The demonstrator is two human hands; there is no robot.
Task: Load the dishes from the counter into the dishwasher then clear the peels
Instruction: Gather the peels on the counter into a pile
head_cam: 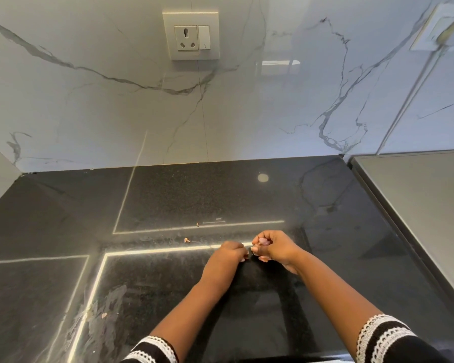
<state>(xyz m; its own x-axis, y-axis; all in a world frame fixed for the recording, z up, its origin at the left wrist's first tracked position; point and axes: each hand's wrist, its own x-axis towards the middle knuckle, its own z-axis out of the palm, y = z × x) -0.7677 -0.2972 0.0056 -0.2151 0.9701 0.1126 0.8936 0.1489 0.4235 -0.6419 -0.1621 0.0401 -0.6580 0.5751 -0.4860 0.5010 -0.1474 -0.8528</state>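
Both hands meet near the middle of the black worktop [168, 200], just past centre toward 5 o'clock in the view. The right hand [273, 247] is curled into a loose fist w/ pinkish peels [263, 241] gripped inside it; a bit of peel shows between thumb and forefinger, more pokes out under the knuckles. The left hand [230, 254] sits palm down right beside it at 9 o'clock, fingers bent and tips down on the stone next to the right fist; looks like it's pinching or scraping small scraps there, but the fingertips are hidden behind the knuckles, so can't say for sure. Loose peel bits are on the worktop: one scrap [187, 240] just off the left hand at 10 o'clock, a smaller fleck [197, 224] a little farther back at 11 o'clock, and another piece [104, 315] well apart toward 7 o'clock, near the smeared, dusty patch. Black sleeves w/ white lace bands [380, 334] show at the bottom edge. Behind, a white marble-look wall [89, 100] carries a socket and switch plate [191, 35] at 12 o'clock. A grey flat surface [417, 205] runs along the right side at 3 o'clock.
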